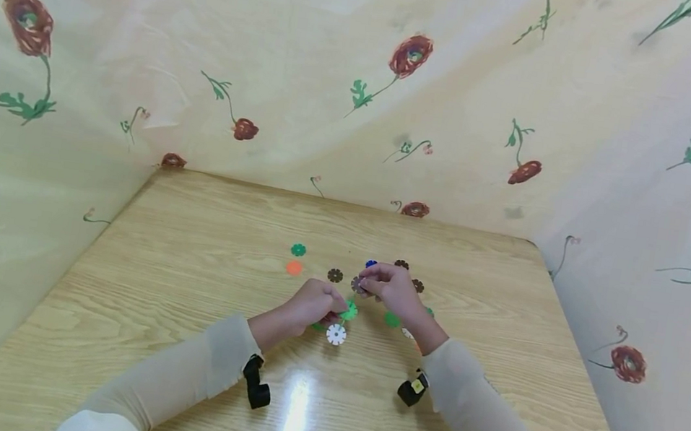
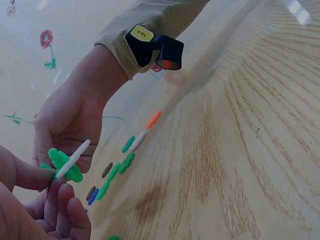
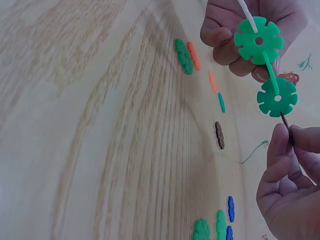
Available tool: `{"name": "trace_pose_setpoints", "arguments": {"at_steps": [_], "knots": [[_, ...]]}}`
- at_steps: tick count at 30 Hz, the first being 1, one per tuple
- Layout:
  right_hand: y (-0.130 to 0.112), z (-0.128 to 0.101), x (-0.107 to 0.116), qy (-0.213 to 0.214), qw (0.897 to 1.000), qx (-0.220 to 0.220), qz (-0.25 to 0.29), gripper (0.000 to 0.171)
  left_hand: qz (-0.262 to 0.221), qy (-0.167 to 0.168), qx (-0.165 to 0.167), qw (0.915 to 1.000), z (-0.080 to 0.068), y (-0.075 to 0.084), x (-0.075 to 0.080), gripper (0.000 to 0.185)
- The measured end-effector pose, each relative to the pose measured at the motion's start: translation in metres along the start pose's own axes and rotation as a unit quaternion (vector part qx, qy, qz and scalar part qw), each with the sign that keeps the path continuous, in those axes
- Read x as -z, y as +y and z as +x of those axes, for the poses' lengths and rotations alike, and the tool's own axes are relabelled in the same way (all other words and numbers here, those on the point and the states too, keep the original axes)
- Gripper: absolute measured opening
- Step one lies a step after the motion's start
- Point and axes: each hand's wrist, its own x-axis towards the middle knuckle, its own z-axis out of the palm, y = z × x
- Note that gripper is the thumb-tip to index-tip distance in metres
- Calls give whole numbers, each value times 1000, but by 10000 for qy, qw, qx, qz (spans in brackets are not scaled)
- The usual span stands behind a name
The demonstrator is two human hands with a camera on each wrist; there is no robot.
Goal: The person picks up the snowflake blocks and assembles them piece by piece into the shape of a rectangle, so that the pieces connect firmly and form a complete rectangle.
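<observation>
A white notched plastic disc lies flat on the glossy wood-grain table, nearest the camera. Just behind it, the left hand pinches a cluster of interlocked green notched discs. The right hand pinches a thin dark disc against the cluster's lower green disc, a joint that only the right wrist view shows clearly. Loose flat discs are scattered nearby
</observation>
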Motion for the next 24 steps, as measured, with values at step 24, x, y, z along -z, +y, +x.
{"name": "trace_pose_setpoints", "arguments": {"at_steps": [24], "knots": [[2, 3, 0, 13, 9999, -70, 132, 22, 69, 169, 135, 9997, 1, -1, -1, 15]]}}
